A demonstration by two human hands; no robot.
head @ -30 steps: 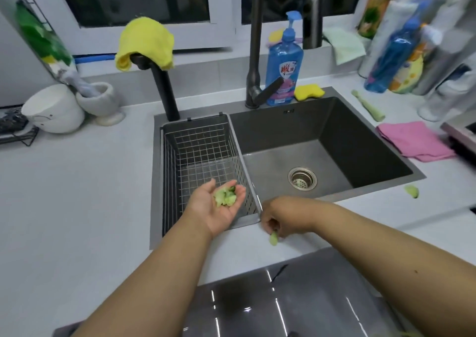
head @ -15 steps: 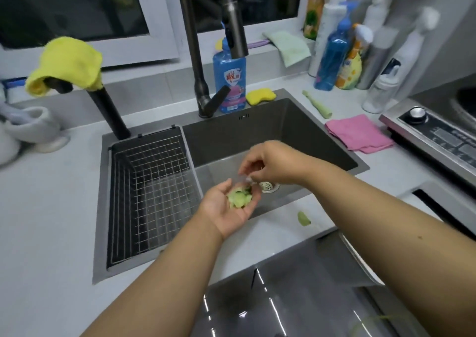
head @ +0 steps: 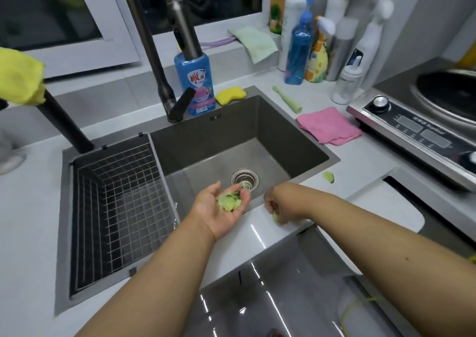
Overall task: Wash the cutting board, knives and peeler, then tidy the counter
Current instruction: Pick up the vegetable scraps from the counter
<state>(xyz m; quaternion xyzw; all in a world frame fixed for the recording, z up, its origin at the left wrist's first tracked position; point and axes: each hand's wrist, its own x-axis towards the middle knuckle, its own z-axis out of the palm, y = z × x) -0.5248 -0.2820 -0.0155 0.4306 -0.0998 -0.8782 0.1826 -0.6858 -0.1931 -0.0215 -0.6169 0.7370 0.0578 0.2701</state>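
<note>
Your left hand (head: 223, 209) was palm up over the sink's (head: 296, 135) front edge, fingers loosely cupped under a heap of green scraps (head: 229, 202); your right hand (head: 279, 208) was down on the surface (head: 255, 231) just right of it, fingers curled and pinching a small green scrap (head: 274, 217) at the sink's front lip; grip partly hidden by the knuckles, so how firm it was can't be told; the move turned on one thing: the cupped palm lay just left of the pinching fingers & slightly farther from you, near but apart, so a short carry leftward would prob. drop the bit in w/ the rest; scrap too small to read a long axis; another green scrap (head: 328, 177) lay on the surface well off to the right, past the sink's front right corner, nearer your right hand than your left; likely the next pickup; cutting board, knives & peeler weren't in view; this looked like the counter-tidying stage.
</note>
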